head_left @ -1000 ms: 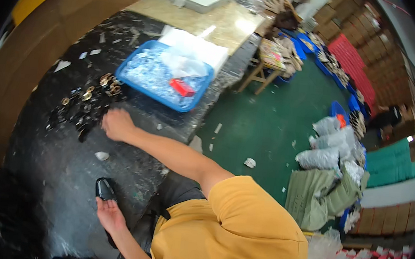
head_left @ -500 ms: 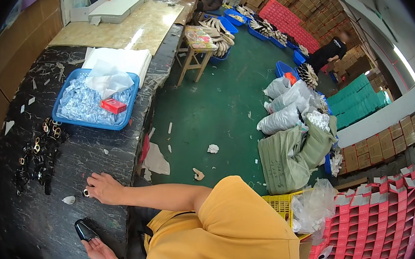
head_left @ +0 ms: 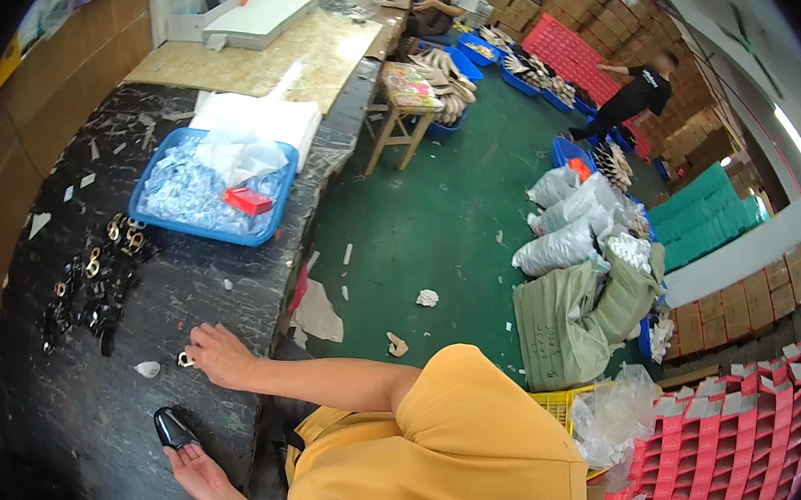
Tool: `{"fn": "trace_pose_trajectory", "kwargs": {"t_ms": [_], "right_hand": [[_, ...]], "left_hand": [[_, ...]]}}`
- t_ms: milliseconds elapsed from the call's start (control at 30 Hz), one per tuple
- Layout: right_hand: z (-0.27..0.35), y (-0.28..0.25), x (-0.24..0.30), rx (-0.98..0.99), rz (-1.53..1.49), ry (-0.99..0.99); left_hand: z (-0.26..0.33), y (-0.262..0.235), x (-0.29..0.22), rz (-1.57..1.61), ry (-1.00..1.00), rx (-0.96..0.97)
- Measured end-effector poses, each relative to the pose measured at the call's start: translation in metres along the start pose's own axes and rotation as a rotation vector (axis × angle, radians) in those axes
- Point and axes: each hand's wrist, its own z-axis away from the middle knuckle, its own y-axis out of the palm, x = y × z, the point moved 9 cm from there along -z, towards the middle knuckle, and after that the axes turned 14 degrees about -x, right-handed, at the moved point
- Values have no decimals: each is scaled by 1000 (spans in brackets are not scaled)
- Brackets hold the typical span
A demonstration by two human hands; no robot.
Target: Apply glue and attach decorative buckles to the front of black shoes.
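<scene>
My left hand (head_left: 202, 472), palm up, has its fingers at the open end of a glossy black shoe (head_left: 173, 429) on the dark marbled table; part of the shoe runs beyond what I can see clearly. My right hand (head_left: 224, 356) is closed in a pinch on a small gold-and-white ring-shaped buckle (head_left: 185, 359), just above the tabletop. Beside that hand lies a small crumpled white scrap (head_left: 148, 368). Further left is a heap of black straps with gold buckles (head_left: 98, 284).
A blue basket (head_left: 280, 224) of small clear packets, with a red box (head_left: 247, 201) on top, stands farther along the table. White sheets (head_left: 308, 130) lie behind it. Stuffed sacks (head_left: 547, 332), a yellow crate (head_left: 555, 402) and pink boxes (head_left: 716, 473) line the right. Two people are farther off.
The whole view has shifted slightly to the right. Both hands keep nearly the same places on the table, with the buckle and shoe still held. The distant person in black has stretched out an arm.
</scene>
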Motion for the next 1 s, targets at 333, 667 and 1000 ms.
{"fn": "trace_pose_trajectory", "kwargs": {"t_ms": [333, 667, 1000], "right_hand": [[-7, -15, -7, -45, -28, 11], [-9, -2, -15, 56, -45, 133], [-16, -21, 11, 37, 61, 20]], "left_hand": [[22, 12, 10, 93, -59, 17], [13, 16, 9, 78, -51, 27], [25, 8, 17, 149, -134, 84]]}}
